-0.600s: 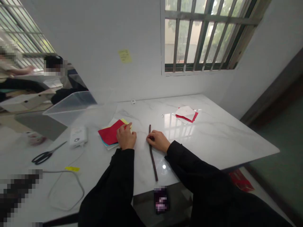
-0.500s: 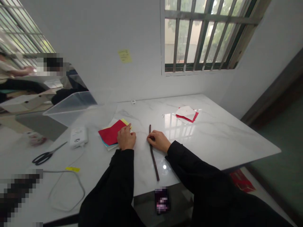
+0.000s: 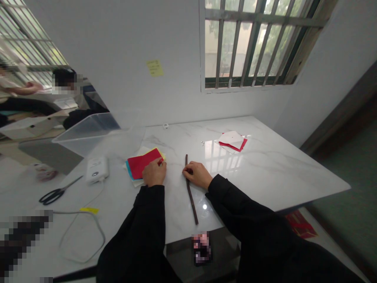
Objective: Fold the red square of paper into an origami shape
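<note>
My left hand (image 3: 153, 173) rests on the near right corner of a stack of coloured paper (image 3: 141, 164) with a red sheet on top; its fingers are curled and pinch that corner. My right hand (image 3: 198, 175) lies on the white marble table (image 3: 265, 165), fingers curled against the upper part of a long dark stick (image 3: 191, 191) that runs toward the table's front edge. Both arms wear black sleeves.
White and red papers (image 3: 232, 141) lie at the back right. A white device (image 3: 97, 169) with a cable, black scissors (image 3: 54, 193) and a clear plastic bin (image 3: 85, 131) are on the left. Other people sit at far left. A barred window is behind.
My left hand has shifted slightly left and back on the stack, and the red top sheet has turned and slid a little. My right hand and the stick stay put.
</note>
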Motion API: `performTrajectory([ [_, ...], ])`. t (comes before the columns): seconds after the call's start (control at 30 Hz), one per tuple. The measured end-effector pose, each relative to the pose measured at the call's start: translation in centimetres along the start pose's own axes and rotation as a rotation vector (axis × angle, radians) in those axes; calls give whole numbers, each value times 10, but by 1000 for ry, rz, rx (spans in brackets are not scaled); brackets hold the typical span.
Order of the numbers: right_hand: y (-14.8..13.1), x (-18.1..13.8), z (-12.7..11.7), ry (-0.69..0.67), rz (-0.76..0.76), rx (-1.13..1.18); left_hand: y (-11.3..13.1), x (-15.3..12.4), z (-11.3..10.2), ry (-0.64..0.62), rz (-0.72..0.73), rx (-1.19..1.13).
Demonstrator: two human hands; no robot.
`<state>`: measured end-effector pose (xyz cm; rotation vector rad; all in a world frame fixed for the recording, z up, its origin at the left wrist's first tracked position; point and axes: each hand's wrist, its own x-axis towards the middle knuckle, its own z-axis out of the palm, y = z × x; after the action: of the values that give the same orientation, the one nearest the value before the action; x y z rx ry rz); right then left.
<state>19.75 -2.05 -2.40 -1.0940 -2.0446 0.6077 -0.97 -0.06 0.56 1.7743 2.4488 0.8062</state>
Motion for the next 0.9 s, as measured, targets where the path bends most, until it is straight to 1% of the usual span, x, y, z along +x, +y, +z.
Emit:
performTrajectory([
  [0.13, 2, 1, 1, 0, -9, -8, 10, -3, -6, -16, -37, 46],
  [0.27, 5, 1, 3, 6, -14, -5, 10, -3, -10, 37, -49, 60],
  [0.4, 5, 1, 2, 12, -8, 1, 6, -2, -10, 77, -17, 47],
  [0.63, 4, 1, 1, 16, -6, 7, 7, -3, -7, -39, -5, 92],
  [0.8, 6, 1, 2, 32, -23, 21, 7, -1, -8, -34, 39, 152],
  [0.9, 7, 1, 3, 39, -26, 29, 6, 1, -7, 5, 3, 138],
])
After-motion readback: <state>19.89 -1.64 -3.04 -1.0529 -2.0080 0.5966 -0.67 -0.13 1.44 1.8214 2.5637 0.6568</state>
